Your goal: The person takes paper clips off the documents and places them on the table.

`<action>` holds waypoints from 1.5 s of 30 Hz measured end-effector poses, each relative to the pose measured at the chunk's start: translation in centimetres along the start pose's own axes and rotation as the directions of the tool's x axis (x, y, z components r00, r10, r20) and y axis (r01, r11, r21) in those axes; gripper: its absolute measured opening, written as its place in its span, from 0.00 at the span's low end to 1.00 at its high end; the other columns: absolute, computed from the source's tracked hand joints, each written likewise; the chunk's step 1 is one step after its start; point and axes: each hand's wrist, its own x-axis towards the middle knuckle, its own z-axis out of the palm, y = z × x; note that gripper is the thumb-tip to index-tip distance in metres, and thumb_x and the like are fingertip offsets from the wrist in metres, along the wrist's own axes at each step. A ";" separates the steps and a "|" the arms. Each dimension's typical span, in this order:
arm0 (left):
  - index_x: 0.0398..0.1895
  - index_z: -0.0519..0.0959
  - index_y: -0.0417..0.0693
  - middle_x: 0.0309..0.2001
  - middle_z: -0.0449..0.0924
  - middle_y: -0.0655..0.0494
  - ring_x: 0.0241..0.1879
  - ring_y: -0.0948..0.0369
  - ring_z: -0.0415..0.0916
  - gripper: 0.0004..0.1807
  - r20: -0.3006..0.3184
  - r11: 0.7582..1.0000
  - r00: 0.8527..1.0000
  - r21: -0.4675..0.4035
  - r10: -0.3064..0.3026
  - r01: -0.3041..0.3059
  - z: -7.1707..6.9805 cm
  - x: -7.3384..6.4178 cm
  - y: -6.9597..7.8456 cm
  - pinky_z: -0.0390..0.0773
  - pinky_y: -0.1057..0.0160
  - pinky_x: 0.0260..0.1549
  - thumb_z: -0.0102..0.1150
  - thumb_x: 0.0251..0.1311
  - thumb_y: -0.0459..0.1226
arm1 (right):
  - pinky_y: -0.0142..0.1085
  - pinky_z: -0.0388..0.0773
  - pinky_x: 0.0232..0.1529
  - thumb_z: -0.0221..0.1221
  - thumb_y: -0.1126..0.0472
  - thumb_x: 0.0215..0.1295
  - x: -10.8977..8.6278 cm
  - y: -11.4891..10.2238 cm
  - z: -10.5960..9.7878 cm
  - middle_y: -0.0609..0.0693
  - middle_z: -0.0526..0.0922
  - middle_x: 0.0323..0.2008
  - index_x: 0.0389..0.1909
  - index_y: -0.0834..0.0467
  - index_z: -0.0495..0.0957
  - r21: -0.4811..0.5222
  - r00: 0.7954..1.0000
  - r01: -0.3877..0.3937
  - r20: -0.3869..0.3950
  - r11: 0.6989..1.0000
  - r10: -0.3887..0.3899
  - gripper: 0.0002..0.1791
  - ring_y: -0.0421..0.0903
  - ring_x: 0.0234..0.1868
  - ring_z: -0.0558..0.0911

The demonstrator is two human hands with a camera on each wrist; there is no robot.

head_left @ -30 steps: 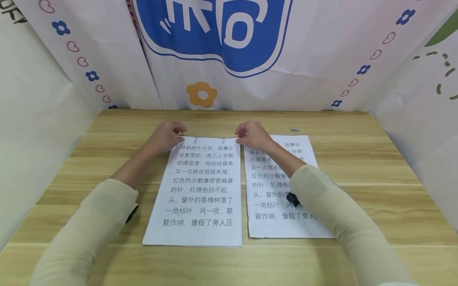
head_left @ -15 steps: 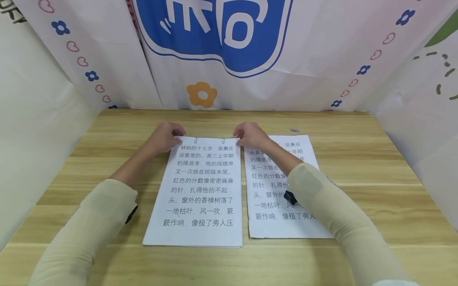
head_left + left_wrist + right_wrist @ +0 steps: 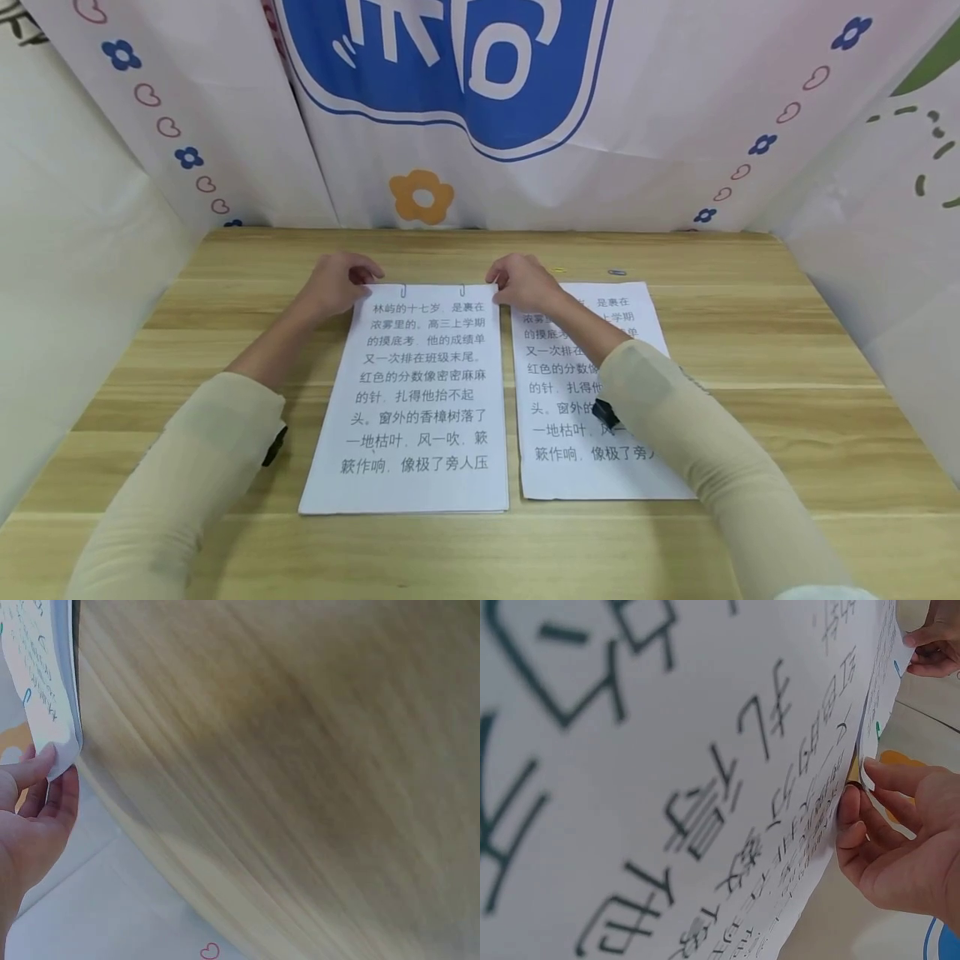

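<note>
A stack of printed paper sheets (image 3: 420,400) lies on the left, with two paper clips on its top edge: a left paper clip (image 3: 402,291) and a right paper clip (image 3: 462,290). My left hand (image 3: 335,283) pinches the stack's top left corner; in the left wrist view the thumb lies on top of the sheets (image 3: 45,697) and the fingers are beneath. My right hand (image 3: 525,282) pinches the top right corner between thumb and fingers, as the right wrist view shows. Under my right forearm lies a second printed stack (image 3: 555,467), partly hidden by the sleeve.
Beyond the second stack lie a yellow paper clip (image 3: 558,269) and a dark blue paper clip (image 3: 617,272). The wooden table (image 3: 787,333) ends at a back wall covered with a printed sheet (image 3: 637,183). White side walls stand left and right.
Both hands and the top edge of the left stack have shifted slightly to the left. Both corners stay pinched, and the right stack lies where it was.
</note>
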 end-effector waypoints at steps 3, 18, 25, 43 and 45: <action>0.51 0.81 0.28 0.46 0.81 0.33 0.47 0.44 0.76 0.16 -0.009 1.000 1.000 -0.015 -0.003 0.002 -0.2 -0.1 -0.1 0.78 0.52 0.49 0.58 0.60 0.17 | 0.42 0.79 0.53 0.64 0.70 0.68 0.0 -0.1 0.0 0.57 0.84 0.46 0.55 0.64 0.82 0.003 1.000 0.001 -0.012 1.000 -0.001 0.16 0.52 0.48 0.80; 0.53 0.82 0.30 0.49 0.82 0.33 0.48 0.44 0.77 0.13 -0.024 0.999 1.000 -0.038 0.000 -0.001 -0.5 -0.6 -0.2 0.78 0.53 0.49 0.59 0.66 0.22 | 0.38 0.81 0.47 0.59 0.74 0.68 -0.1 -0.4 0.1 0.58 0.84 0.41 0.45 0.67 0.83 0.086 0.994 0.072 -0.094 0.994 -0.064 0.08 0.51 0.43 0.81; 0.51 0.84 0.31 0.49 0.84 0.34 0.47 0.46 0.77 0.11 -0.032 0.998 0.999 -0.063 -0.008 0.006 -0.5 -0.8 -0.3 0.77 0.61 0.43 0.58 0.70 0.25 | 0.38 0.80 0.47 0.59 0.73 0.70 -0.2 -0.5 0.1 0.58 0.83 0.41 0.45 0.66 0.82 0.105 0.993 0.071 -0.097 0.992 -0.061 0.07 0.51 0.44 0.80; 0.51 0.83 0.31 0.51 0.83 0.34 0.47 0.47 0.77 0.10 -0.030 0.995 1.000 -0.095 0.001 -0.004 -0.7 -1.0 0.3 0.75 0.69 0.37 0.57 0.71 0.25 | 0.37 0.81 0.46 0.61 0.70 0.70 -0.3 0.0 0.0 0.56 0.83 0.43 0.48 0.63 0.82 0.178 0.990 0.096 -0.118 0.979 -0.075 0.09 0.50 0.45 0.81; 0.51 0.83 0.31 0.51 0.83 0.34 0.47 0.47 0.77 0.10 -0.025 0.995 1.000 -0.096 0.006 -0.009 -0.7 -1.1 0.4 0.75 0.69 0.38 0.56 0.71 0.24 | 0.37 0.81 0.47 0.61 0.71 0.69 -0.3 -0.1 0.0 0.56 0.83 0.42 0.48 0.63 0.82 0.181 0.989 0.108 -0.120 0.977 -0.087 0.09 0.50 0.44 0.81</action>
